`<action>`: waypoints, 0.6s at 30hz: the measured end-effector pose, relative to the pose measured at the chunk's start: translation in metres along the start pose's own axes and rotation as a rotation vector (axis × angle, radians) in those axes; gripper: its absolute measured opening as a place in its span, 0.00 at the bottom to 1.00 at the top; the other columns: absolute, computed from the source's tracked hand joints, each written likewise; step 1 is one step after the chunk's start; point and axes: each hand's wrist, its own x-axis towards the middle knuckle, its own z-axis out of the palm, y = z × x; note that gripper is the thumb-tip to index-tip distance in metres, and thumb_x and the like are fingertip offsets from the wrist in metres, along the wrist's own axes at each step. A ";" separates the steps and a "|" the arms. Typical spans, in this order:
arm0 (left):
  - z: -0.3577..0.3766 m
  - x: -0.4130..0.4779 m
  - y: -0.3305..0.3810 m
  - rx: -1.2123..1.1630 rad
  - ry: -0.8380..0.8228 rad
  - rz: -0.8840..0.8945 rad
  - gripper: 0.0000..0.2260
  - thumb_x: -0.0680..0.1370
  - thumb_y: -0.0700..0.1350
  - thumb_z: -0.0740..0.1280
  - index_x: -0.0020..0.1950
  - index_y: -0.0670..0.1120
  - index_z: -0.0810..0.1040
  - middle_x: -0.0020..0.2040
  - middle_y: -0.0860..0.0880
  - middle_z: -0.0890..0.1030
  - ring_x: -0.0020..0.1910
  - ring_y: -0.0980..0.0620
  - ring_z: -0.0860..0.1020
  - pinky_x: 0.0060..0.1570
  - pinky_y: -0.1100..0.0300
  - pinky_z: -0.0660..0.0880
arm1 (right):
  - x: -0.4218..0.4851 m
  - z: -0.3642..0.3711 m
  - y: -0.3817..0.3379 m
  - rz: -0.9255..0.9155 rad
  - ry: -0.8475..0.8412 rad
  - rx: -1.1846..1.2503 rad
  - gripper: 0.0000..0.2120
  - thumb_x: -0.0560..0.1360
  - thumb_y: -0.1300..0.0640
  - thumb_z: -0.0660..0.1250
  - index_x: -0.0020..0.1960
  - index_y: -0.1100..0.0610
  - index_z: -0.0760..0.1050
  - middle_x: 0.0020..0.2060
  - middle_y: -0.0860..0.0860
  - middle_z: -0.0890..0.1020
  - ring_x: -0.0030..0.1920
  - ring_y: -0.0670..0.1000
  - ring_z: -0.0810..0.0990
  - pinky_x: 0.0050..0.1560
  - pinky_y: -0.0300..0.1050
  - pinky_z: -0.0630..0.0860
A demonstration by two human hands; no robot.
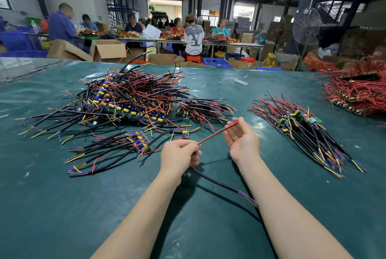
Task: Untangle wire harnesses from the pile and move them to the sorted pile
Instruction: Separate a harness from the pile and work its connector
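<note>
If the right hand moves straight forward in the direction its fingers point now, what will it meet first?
Probably the loose wire ends of the small harness bundle beside the tangled pile. The right hand seems raised above the mat, so it might pass over them.

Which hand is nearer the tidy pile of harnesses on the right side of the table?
Right. The right hand is open just left of the tidy pile; the left hand, gripping a wire harness, is farther left.
</note>
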 end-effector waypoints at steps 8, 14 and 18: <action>-0.003 0.006 0.004 -0.258 0.026 -0.075 0.10 0.75 0.32 0.62 0.35 0.39 0.76 0.22 0.51 0.77 0.19 0.59 0.72 0.22 0.70 0.69 | -0.014 0.011 0.010 0.134 -0.264 -0.270 0.09 0.77 0.59 0.62 0.40 0.58 0.76 0.25 0.48 0.79 0.27 0.45 0.78 0.28 0.34 0.76; -0.018 0.012 0.014 -0.580 0.027 -0.273 0.08 0.77 0.38 0.62 0.39 0.41 0.77 0.22 0.50 0.77 0.18 0.60 0.73 0.19 0.72 0.70 | -0.032 0.020 0.032 0.205 -0.619 -0.546 0.06 0.76 0.64 0.62 0.47 0.57 0.77 0.35 0.49 0.82 0.33 0.45 0.78 0.34 0.37 0.77; -0.025 0.014 0.019 -0.567 -0.033 -0.316 0.08 0.77 0.39 0.61 0.39 0.42 0.75 0.22 0.52 0.76 0.17 0.61 0.70 0.14 0.73 0.61 | -0.040 0.023 0.040 0.152 -0.765 -0.731 0.12 0.74 0.69 0.63 0.53 0.55 0.74 0.38 0.45 0.79 0.35 0.41 0.80 0.39 0.38 0.75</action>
